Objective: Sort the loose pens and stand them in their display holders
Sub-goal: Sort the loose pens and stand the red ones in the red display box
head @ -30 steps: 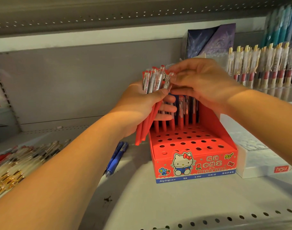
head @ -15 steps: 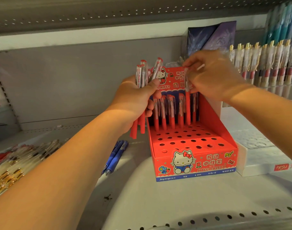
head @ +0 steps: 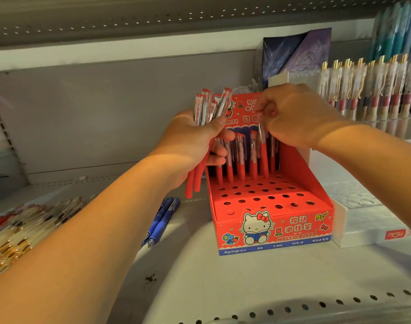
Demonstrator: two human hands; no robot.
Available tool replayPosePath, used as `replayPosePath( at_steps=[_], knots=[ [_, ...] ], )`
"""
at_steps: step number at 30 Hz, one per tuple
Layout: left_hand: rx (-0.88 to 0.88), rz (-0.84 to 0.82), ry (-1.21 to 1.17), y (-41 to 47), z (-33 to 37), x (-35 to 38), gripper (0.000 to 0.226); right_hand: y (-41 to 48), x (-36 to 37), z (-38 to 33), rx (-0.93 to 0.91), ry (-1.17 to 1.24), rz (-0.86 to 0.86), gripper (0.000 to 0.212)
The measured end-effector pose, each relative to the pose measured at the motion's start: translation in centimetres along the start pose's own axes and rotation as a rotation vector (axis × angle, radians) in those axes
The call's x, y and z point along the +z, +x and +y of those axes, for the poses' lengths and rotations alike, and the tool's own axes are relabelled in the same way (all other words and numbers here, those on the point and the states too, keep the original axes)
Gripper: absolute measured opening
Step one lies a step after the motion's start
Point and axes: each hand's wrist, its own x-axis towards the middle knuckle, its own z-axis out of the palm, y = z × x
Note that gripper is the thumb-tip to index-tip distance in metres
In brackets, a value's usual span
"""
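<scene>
over red holder (head: 272, 220) — right hand (head: 300, 115) pinches pen (head: 261, 146).

Grips a bundle of red pens (head: 205, 108) in the left hand (head: 188, 146), centre frame; pinches a single pen (head: 263, 157) upright with the right hand (head: 298, 115) at the back row of the red holder (head: 277, 228).

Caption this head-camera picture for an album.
Right hand pinches one red pen at the holder; left hand grips a bunch.

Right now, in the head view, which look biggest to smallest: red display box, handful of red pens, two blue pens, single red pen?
1. red display box
2. handful of red pens
3. two blue pens
4. single red pen, right hand: partly hidden, possibly ties third
</scene>
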Motion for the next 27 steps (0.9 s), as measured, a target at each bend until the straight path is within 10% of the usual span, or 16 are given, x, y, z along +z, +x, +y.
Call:
replayPosePath(
  at_steps=[15, 21, 27],
  knots=[
    [-0.030, -0.020, -0.035, -0.1, 0.0, 0.1, 0.003, -0.8, -1.0, -0.6, -0.051, -0.394, -0.248, 0.012],
    [-0.017, -0.069, -0.022, -0.3, -0.1, 0.2, 0.003, 0.0, -0.8, -1.4, -0.003, 0.460, -0.075, 0.016],
    [-0.044, -0.154, -0.058, -0.6, -0.2, 0.4, 0.007, -0.4, 0.0, -2.1, 0.056, 0.821, -0.069, 0.016]
  ],
)
